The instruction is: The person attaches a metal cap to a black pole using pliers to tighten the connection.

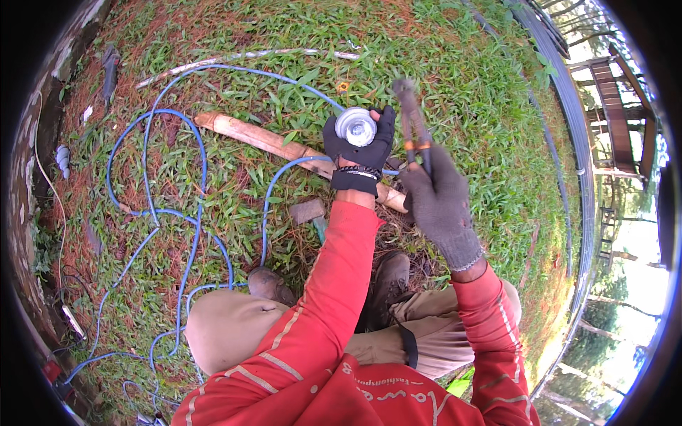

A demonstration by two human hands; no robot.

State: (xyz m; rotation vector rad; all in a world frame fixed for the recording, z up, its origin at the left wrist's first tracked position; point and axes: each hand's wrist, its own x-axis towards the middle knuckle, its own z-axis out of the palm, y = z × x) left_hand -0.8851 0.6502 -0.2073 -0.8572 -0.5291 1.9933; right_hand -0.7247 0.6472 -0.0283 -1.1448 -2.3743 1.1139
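My left hand (362, 155), in a black glove with bare fingertips, is closed round a whitish, round cup-like piece (356, 128) with a shiny silver middle. What kind of piece it is, I cannot make out. To its right, my right hand (442, 202) in a grey knit glove grips pliers (412, 113) by their handles, which show orange bands. The pliers' dark jaws point away from me, apart from the round piece and a little blurred. A blue hose (270, 77) runs up to the left hand; whether it joins the piece is hidden.
A split bamboo length (263, 138) lies on the grass under my left wrist. Nearer me is a hammer-like tool (307, 211), partly covered by my sleeve. Hose loops spread leftward. A pale stick (249, 55) and a dark tool (110, 74) lie farther off. Dark pipes (561, 92) run along the right.
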